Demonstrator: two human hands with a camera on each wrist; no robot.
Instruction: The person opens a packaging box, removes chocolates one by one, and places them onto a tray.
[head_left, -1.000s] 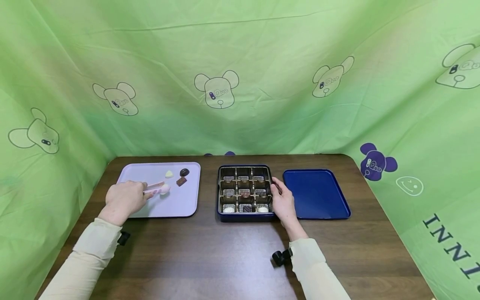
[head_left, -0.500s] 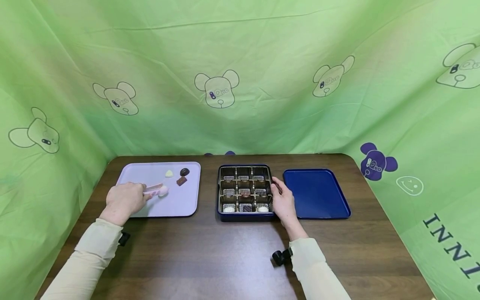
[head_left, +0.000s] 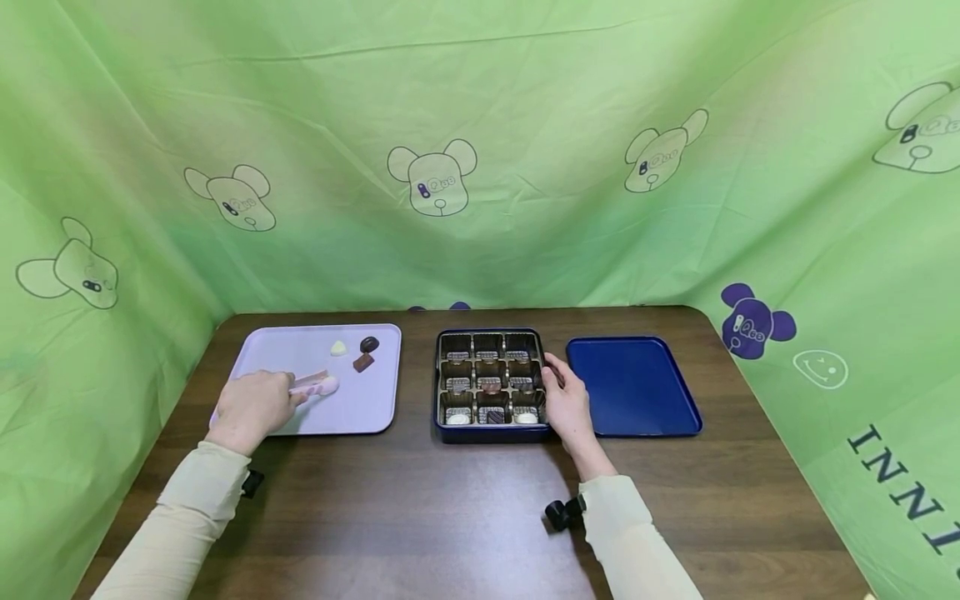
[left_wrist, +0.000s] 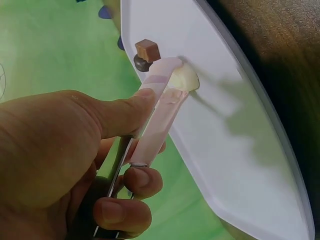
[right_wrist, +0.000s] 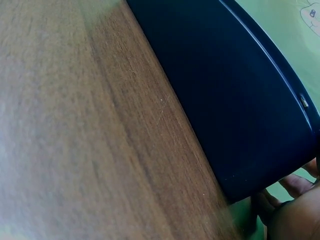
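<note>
In the head view my left hand holds pink-tipped tongs low over the lilac tray. The left wrist view shows thumb and fingers pinching the tongs, their tips at a cream-coloured chocolate; whether both tips touch it is unclear. Beyond lie a pale chocolate, a dark round one and a brown square one. My right hand rests against the right side of a dark blue box, fingers along its wall, partly hidden.
The box holds a gold divided insert with several chocolates, mainly in its front row. To the right lies a blue lid, flat on the wooden table. A green curtain stands behind and beside the table.
The tips of the tongs have come closer together at the chocolate, and my left hand has shifted slightly right and toward me. My right hand and the box have stayed put.
</note>
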